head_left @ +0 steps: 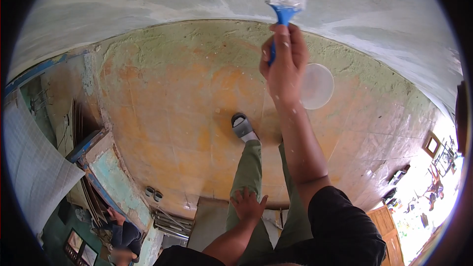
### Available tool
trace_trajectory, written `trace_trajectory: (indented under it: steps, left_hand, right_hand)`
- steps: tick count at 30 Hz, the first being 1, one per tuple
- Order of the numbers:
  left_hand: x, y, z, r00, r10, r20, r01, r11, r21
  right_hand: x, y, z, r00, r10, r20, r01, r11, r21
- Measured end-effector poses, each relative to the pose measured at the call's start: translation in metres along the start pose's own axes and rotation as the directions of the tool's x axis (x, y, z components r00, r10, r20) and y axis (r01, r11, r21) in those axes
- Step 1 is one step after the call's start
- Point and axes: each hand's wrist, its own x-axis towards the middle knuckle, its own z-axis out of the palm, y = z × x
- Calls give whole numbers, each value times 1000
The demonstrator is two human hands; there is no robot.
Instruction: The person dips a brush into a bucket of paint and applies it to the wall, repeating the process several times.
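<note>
The right arm reaches straight out from the body, bare from the black sleeve (340,221) at the shoulder to the wrist, with the elbow almost locked. The right grip (283,61) is a closed fist, fingers wrapped round a blue brush handle (281,16), its back turned to the camera and flecked with pale specks. The left arm comes in low and bent, and the left grip (248,204) lies palm down on the thigh (249,167) with fingers spread, holding nothing. Its thumb seems to point off to the side, though the foreshortened view leaves that unsure.
</note>
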Motion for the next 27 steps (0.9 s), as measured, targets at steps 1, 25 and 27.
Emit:
trace_trajectory:
  steps: [1, 25, 27]
  left_hand:
    - [-1, 0, 1, 1000, -2, 4, 2, 1000, 1]
    - [-14, 14, 18, 997, -14, -71, 14, 1000, 6]
    - [-15, 18, 18, 998, -13, -66, 14, 1000, 7]
  right_hand:
    - [9, 15, -3, 998, 61, 1, -61, 998, -5]
    - [-14, -154, -69, 997, -54, 49, 48, 992, 115]
    - [-18, -158, -66, 973, -230, 10, 230, 972, 53]
